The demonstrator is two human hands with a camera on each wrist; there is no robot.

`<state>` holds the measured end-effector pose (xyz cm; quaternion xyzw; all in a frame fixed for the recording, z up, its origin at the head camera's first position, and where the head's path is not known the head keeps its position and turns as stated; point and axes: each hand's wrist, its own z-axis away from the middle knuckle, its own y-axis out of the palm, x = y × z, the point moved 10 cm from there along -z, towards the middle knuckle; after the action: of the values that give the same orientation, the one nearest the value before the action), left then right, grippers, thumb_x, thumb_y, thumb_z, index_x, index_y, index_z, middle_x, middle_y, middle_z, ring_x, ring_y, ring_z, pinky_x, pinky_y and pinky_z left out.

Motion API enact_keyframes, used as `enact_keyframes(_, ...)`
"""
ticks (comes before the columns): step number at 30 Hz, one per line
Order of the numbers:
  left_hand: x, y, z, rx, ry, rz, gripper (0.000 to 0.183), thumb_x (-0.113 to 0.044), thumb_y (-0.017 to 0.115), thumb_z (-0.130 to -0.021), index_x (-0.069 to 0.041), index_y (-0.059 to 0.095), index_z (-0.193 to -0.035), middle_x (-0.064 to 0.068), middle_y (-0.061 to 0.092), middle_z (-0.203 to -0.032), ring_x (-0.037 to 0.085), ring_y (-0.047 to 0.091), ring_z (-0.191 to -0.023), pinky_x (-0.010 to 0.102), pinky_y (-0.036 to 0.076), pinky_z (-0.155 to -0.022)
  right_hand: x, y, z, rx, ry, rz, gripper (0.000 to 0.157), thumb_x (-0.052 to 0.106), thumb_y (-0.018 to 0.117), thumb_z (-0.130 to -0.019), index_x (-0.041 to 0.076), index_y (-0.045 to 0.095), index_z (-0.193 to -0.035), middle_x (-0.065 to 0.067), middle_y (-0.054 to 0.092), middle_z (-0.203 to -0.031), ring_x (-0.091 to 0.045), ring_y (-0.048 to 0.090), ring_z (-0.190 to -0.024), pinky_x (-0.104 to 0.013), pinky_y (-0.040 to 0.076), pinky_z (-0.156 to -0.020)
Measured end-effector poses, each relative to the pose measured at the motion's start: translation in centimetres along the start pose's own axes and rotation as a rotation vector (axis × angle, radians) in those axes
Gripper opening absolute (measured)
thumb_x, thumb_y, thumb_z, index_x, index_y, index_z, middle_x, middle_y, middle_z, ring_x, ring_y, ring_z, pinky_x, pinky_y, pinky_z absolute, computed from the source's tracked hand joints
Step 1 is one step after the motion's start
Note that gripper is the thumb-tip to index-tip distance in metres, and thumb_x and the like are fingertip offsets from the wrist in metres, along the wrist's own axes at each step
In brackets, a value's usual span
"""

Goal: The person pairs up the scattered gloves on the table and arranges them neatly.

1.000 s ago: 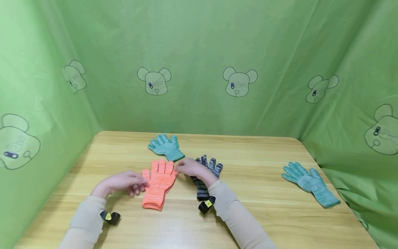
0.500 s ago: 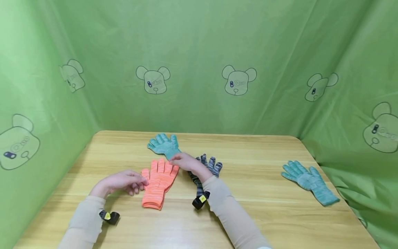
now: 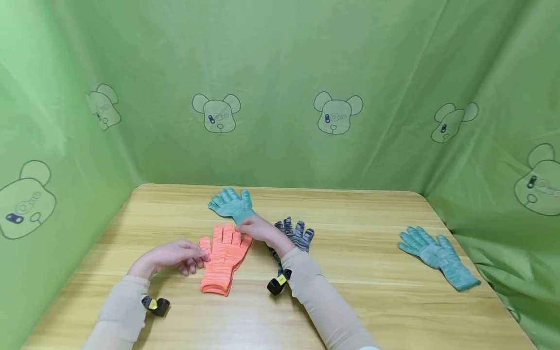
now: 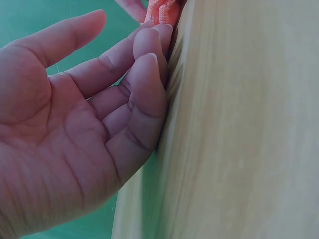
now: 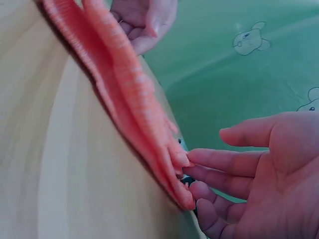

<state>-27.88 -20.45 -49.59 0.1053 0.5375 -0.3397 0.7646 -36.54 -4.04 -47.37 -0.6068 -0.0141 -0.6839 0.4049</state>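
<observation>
Orange knit gloves [image 3: 222, 260] lie stacked on the table in the head view, fingers pointing away; two layers show in the right wrist view. My left hand [image 3: 172, 255] rests beside their left edge, its fingertips at the glove thumb. In the left wrist view its thumb stands clear of its loosely bent fingers. My right hand [image 3: 262, 230] touches the glove fingertips at the top, its thumb apart in the right wrist view. Beneath my right wrist lies a black-and-grey striped glove [image 3: 301, 237], partly hidden. A teal glove [image 3: 232, 204] lies just behind, its cuff covered by my right hand.
Another teal glove [image 3: 437, 257] lies at the right side of the wooden table [image 3: 372, 301]. Green cloth walls [image 3: 280, 160] with bear-head prints enclose the back and both sides. Black wrist straps hang below both sleeves.
My right hand has moved slightly left along the orange glove's fingertips, covering more of the rear teal glove's cuff. My left hand has stayed in place.
</observation>
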Motion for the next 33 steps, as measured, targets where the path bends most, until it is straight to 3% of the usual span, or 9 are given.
enact_keyframes(11, 0.01, -0.11, 0.43, 0.000, -0.012, -0.038, 0.037, -0.029, 0.051, -0.100, 0.003, 0.066, -0.111, 0.004, 0.067, -0.085, 0.009, 0.059, -0.067, 0.020, 0.053, -0.058, -0.34, 0.05, 0.35, 0.009, 0.026, 0.043, 0.035, 0.023, 0.050, -0.101, 0.002, 0.064, -0.125, -0.016, 0.059, -0.134, -0.031, 0.052, -0.126, -0.046, 0.046, -0.105)
enact_keyframes(23, -0.07, -0.04, 0.62, 0.001, -0.004, -0.035, 0.038, -0.028, 0.049, -0.101, 0.005, 0.064, -0.113, 0.005, 0.067, -0.086, 0.008, 0.058, -0.066, 0.020, 0.053, -0.056, 0.36, 0.68, 0.18, 0.013, -0.034, 0.041, 0.033, 0.021, 0.050, -0.101, 0.003, 0.065, -0.125, -0.015, 0.060, -0.132, -0.030, 0.050, -0.129, -0.045, 0.043, -0.110)
enact_keyframes(33, 0.14, -0.03, 0.60, 0.031, -0.010, -0.039, 0.038, -0.031, 0.050, -0.101, 0.002, 0.065, -0.113, 0.003, 0.067, -0.086, 0.008, 0.059, -0.067, 0.020, 0.052, -0.058, -0.28, 0.24, 0.22, 0.011, -0.004, 0.084, 0.034, 0.023, 0.049, -0.101, 0.004, 0.064, -0.126, -0.015, 0.058, -0.136, -0.032, 0.049, -0.132, -0.047, 0.042, -0.110)
